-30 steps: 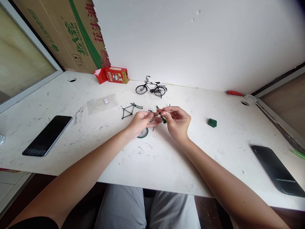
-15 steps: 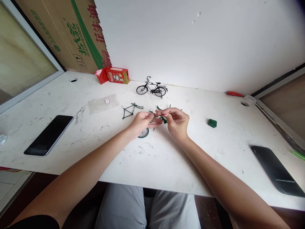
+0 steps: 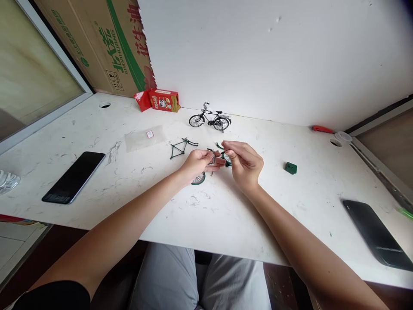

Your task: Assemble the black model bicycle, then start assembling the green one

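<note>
Between thumb and fingers, my left hand (image 3: pixel 200 163) grips a small silvery metal model bicycle part (image 3: pixel 211 156); its exact kind is too small to tell. Close on its right, my right hand (image 3: pixel 245 165) is pinched, thumb against fingertips; anything between them is too small to make out. A green-rimmed model wheel (image 3: pixel 198 178) lies partly under my left hand. Behind the right fingers, another green wheel (image 3: pixel 227 159) and a green curved piece (image 3: pixel 220 146) show in part. Beyond my left hand lies a green model bicycle frame (image 3: pixel 179 148).
A black model bicycle (image 3: pixel 210 118) stands near the wall, right of a red box (image 3: pixel 164 100). A clear plastic bag (image 3: pixel 137 138) and a phone (image 3: pixel 75 176) lie left. Rightward are a green block (image 3: pixel 291 168), a black device (image 3: pixel 376 232) and a red object (image 3: pixel 323 129).
My right hand has drawn slightly away from the left, widening the gap between the fingertips. The left hand keeps its hold on the metal part. The whole view has shifted a little.
</note>
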Available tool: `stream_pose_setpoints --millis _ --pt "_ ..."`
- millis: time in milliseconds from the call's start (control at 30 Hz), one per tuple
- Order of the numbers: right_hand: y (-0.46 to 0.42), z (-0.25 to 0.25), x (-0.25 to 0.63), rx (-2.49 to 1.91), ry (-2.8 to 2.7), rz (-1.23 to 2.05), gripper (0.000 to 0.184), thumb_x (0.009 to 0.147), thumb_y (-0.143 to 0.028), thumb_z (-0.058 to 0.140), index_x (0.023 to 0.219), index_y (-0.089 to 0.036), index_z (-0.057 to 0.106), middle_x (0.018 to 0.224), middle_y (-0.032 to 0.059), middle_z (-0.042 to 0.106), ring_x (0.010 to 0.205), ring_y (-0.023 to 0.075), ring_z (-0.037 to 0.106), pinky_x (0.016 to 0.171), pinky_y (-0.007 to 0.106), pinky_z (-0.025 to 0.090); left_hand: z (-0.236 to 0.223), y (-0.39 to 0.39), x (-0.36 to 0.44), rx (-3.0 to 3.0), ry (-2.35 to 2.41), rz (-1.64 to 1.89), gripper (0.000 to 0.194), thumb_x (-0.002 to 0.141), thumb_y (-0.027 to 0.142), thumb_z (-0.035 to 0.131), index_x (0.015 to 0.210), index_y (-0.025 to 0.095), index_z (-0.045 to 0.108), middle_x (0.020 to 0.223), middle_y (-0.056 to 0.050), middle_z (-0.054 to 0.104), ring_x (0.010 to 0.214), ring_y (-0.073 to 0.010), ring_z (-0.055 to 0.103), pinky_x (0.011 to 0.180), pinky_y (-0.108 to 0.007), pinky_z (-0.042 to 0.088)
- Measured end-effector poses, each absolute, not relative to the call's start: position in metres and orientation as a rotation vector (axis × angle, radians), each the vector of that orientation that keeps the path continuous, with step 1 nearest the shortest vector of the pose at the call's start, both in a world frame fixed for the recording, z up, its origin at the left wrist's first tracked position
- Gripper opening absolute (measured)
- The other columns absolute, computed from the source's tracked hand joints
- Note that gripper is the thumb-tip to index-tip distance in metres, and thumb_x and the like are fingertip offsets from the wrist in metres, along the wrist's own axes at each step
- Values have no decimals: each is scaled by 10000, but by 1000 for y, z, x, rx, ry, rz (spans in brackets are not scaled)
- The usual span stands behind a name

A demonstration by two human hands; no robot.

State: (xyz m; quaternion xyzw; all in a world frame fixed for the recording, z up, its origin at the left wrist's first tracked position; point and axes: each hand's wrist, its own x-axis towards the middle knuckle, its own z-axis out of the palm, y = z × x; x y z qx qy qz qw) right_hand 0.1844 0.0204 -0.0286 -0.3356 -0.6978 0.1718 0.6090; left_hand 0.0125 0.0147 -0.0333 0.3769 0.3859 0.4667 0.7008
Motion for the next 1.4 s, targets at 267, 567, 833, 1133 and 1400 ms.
stream_pose_setpoints --millis 267,567,833,1133,1400 --pt "18 -26 180 -823 -1591 422 100 970 -281 746 944 -290 843 884 36 798 780 195 734 687 375 604 -38 17 12 782 892 1048 189 1047 183 612 982 60 740 911 -162 811 903 -254 813 1088 -509 556" --pt "14 -27 179 -714 -1712 393 442 876 9 548 977 -304 844 979 14 825 838 183 777 696 349 641 -39 17 11 872 865 1044 222 1041 196 624 958 61 780 958 -159 813 904 -234 802 1034 -457 596" --pt "17 -24 182 -692 -1710 419 581 839 69 454 1041 -311 845 1009 -9 836 901 183 800 756 354 668 -37 16 10 862 847 1011 193 1040 218 633 1000 74 756 907 -149 808 968 -267 804 1060 -498 574" --pt "19 -27 183 -689 -1689 301 290 998 -163 664 1181 -339 802 1064 40 786 966 213 800 793 384 689 -36 17 11 879 838 1042 215 1034 258 649 1022 74 759 1002 -178 813 1015 -277 793 1045 -489 578" --pt "12 -24 176 -776 -1502 604 43 926 -288 800 912 -249 787 899 39 771 861 225 807 763 387 700 -37 16 10 881 839 1043 242 1008 306 700 956 81 775 1014 -163 814 979 -248 789 1051 -468 577"
